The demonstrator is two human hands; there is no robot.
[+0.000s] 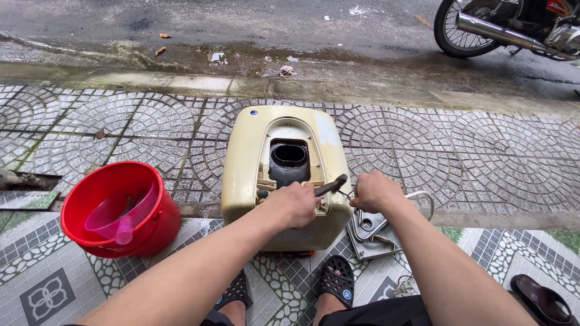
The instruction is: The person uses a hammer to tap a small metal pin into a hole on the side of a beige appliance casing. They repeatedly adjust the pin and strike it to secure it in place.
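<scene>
A cream plastic case (284, 175) lies on the tiled floor (483, 157), just past two sandals. The left hand (296, 204) holds a dark tool handle (331, 185) on it. The right hand (374, 191) is a closed fist; what it grips is hidden. At nine o'clock, a red bucket (115, 208) holds a pink scoop (118, 214). At four o'clock lies a grey metal plate (371, 232). At one o'clock stands a motorbike (513, 27).

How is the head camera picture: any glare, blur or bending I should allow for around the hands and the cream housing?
Head view: soft, even daylight, no hard shadows; the cream housing and both hands, left hand and right hand, are sharp; wide-lens bending curves the curb; a wet sheen shows on the road.
</scene>
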